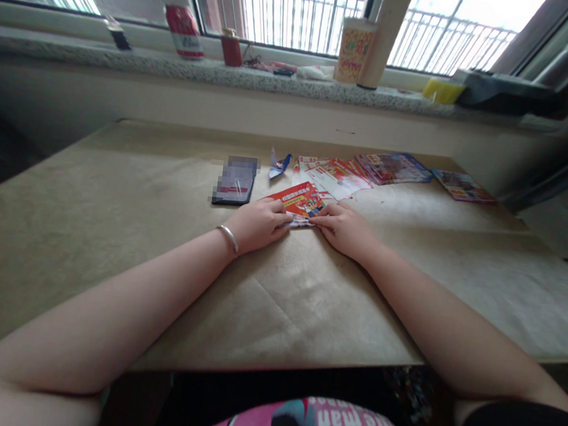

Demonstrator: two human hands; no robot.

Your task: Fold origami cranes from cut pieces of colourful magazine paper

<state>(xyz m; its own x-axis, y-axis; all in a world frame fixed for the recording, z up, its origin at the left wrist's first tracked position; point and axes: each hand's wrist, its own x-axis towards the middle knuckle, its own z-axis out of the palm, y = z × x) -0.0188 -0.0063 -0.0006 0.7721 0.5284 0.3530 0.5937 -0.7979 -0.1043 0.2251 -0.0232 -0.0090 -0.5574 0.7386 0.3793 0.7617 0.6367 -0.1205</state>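
Observation:
A red printed leaflet point(301, 198) lies on the table with its near edge folded over in a narrow strip. My left hand point(262, 226) presses the left part of that strip, fingers together on the paper; a silver bangle circles the wrist. At the strip's right end, my right hand point(343, 228) pinches the paper, thumb and fingers close together. Just beyond stands a small folded blue-and-white paper shape point(279, 164). Left of it lies a phone-like dark tablet point(237, 182), its screen partly blurred. The undersides of both hands' fingers are hidden.
Loose red-and-white leaflets point(340, 179) overlap behind my right hand. Colourful printed booklets point(393, 168) lie farther right, with another booklet point(462, 186) near the table's right edge. On the stone windowsill point(276, 82) stand a red can point(184, 32), a red bottle point(231, 48) and a patterned cup point(354, 52).

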